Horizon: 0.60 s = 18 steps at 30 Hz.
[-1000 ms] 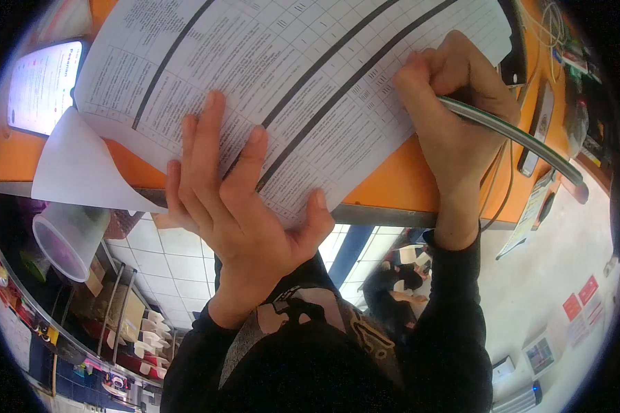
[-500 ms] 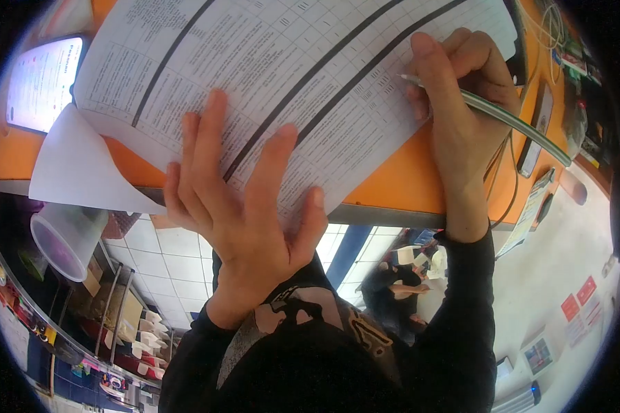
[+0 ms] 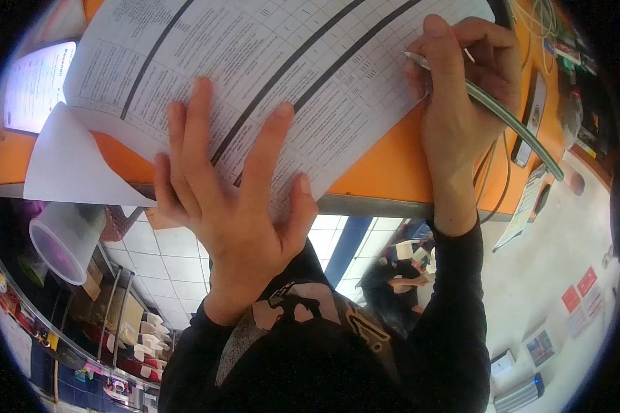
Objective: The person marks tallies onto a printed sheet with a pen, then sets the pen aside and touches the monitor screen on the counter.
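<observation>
A printed form (image 3: 186, 51) with table rows and handwritten tally marks lies on the orange table (image 3: 386, 162), overhanging its front edge. My left hand (image 3: 238, 199) rests on the lower part of the sheet, fingers spread. In my right hand (image 3: 458, 89), a pen (image 3: 520, 127) with a green barrel is gripped between thumb and fingers. Its pale tip is at the tally columns near the form's right side; whether it touches the paper I cannot tell. The lower left corner (image 3: 76, 162) of the paper curls over the table edge.
A lit phone (image 3: 40, 86) lies left of the form. On the right are another phone-like device (image 3: 530, 120), cables (image 3: 506, 175) and a hanging booklet (image 3: 520, 210). A translucent plastic tub (image 3: 65, 241) stands below left. Another person (image 3: 393, 286) is in the background.
The pen tip has lifted or shifted slightly up the page with my right hand, and the pen is tilted more steeply. My left hand stays spread on the form. The whole view has shifted a little.
</observation>
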Each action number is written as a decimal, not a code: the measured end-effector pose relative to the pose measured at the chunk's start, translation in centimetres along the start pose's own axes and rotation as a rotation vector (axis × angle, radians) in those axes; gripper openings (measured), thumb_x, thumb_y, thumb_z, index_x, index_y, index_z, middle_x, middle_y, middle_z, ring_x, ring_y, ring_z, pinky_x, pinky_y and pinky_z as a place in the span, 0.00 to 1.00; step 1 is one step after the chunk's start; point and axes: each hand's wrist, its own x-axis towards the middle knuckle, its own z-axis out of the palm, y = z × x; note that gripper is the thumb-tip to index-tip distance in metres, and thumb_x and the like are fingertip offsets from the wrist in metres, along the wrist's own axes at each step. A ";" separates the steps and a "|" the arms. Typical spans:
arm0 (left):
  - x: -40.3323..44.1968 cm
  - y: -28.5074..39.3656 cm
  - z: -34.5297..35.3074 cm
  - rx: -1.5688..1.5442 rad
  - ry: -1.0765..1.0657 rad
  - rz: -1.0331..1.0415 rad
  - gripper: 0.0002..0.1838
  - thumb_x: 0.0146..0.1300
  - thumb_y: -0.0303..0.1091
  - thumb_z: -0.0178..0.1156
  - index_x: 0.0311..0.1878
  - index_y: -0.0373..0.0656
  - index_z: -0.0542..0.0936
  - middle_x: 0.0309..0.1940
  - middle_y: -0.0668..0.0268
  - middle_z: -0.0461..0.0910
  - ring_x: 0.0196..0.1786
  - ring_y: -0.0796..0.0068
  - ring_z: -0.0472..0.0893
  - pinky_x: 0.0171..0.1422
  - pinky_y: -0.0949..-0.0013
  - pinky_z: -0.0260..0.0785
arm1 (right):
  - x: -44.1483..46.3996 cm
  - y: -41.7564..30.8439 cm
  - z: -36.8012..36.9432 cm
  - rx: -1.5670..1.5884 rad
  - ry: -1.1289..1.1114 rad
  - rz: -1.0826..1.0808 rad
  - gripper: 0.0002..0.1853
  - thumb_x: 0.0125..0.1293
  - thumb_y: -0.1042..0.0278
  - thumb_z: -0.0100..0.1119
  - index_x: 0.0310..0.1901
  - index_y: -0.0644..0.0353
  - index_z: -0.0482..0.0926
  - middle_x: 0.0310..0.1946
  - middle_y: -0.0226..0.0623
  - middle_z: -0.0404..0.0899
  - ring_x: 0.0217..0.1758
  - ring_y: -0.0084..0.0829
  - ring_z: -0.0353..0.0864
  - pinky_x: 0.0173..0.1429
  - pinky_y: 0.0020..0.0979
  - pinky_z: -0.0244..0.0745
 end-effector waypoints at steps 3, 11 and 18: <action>0.0 -0.1 0.2 0.001 0.012 0.005 0.25 0.59 0.53 0.47 0.60 0.58 0.71 0.68 0.54 0.58 0.70 0.49 0.54 0.68 0.46 0.38 | 0.2 0.4 -0.6 -0.015 -0.066 -0.020 0.10 0.59 0.66 0.66 0.35 0.55 0.72 0.24 0.30 0.79 0.23 0.15 0.79 0.25 0.12 0.71; -0.1 0.0 0.7 0.009 0.068 -0.012 0.24 0.58 0.52 0.48 0.59 0.62 0.73 0.68 0.54 0.59 0.69 0.50 0.57 0.67 0.46 0.40 | 0.2 0.2 0.6 0.096 -0.049 -0.067 0.11 0.57 0.76 0.63 0.23 0.59 0.70 0.17 0.25 0.71 0.18 0.13 0.68 0.24 0.15 0.58; 0.4 1.1 -1.0 -0.002 -0.029 -0.060 0.25 0.54 0.46 0.54 0.57 0.59 0.75 0.68 0.51 0.58 0.69 0.50 0.57 0.66 0.45 0.41 | 0.0 -0.7 0.3 0.191 -0.027 0.102 0.14 0.64 0.70 0.59 0.22 0.57 0.68 0.15 0.25 0.70 0.17 0.13 0.68 0.21 0.16 0.60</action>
